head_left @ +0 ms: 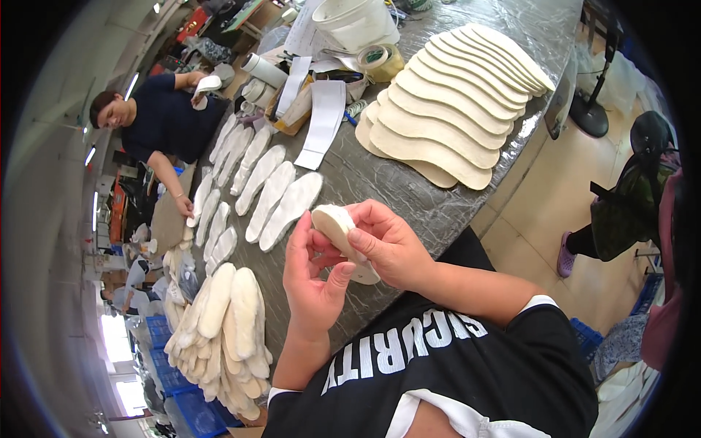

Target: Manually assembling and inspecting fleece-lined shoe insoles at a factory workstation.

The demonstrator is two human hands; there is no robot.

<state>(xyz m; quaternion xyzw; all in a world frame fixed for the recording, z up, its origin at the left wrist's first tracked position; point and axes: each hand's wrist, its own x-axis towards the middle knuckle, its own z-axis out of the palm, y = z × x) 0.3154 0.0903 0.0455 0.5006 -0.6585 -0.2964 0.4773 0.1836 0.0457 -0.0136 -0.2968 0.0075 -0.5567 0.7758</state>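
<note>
Over the near edge of the table, both my hands are at a cream insole (337, 228) with white fleece showing along its edge. My right hand (391, 248) pinches its side, thumb on the flat face and fingers behind. My left hand (315, 274) cups the other side, fingers curled against the edge and thumb near the lower end. Fingers partly hide the insole's middle. Beyond my hands, white fleece insoles (290, 208) lie in rows. A fanned stack of cream insoles (438, 124) lies to the right, and a heap of fleece insoles (226, 321) to the left.
At the far side a person (164, 120) holds an insole and touches another in the rows. A white bucket (354, 25), tape roll (381, 62), white bottle (264, 71) and white paper strip (323, 120) stand or lie at the back. Blue crates (197, 412) are at lower left.
</note>
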